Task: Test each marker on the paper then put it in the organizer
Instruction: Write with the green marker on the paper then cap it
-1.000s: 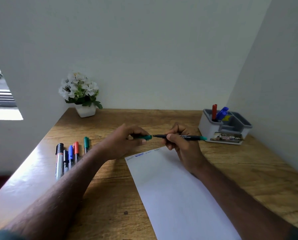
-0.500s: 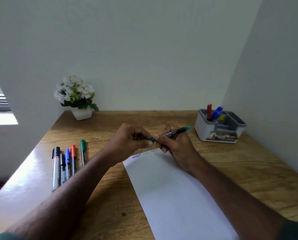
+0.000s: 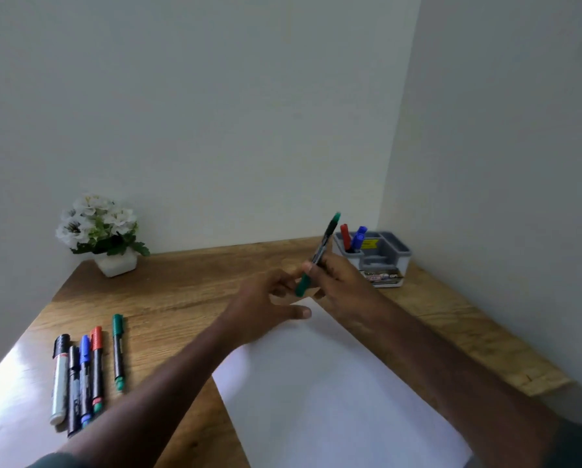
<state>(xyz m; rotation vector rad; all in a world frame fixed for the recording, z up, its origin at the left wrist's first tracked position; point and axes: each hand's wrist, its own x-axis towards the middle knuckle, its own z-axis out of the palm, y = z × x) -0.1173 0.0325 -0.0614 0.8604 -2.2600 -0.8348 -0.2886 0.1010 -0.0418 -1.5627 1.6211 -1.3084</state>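
At organizer (image 3: 382, 265): red, blue markers (image 3: 345, 235); right hand (image 3: 342, 282) grips green marker (image 3: 320, 255); left hand (image 3: 266, 309) loose

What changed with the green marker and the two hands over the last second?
The cap went back on the green marker: earlier the left hand held the cap apart from the tip; now it has let go and is open. The right hand still grips the marker, swung from level to steeply tilted, pointing towards the organizer. The five markers on the table and the paper stayed put.
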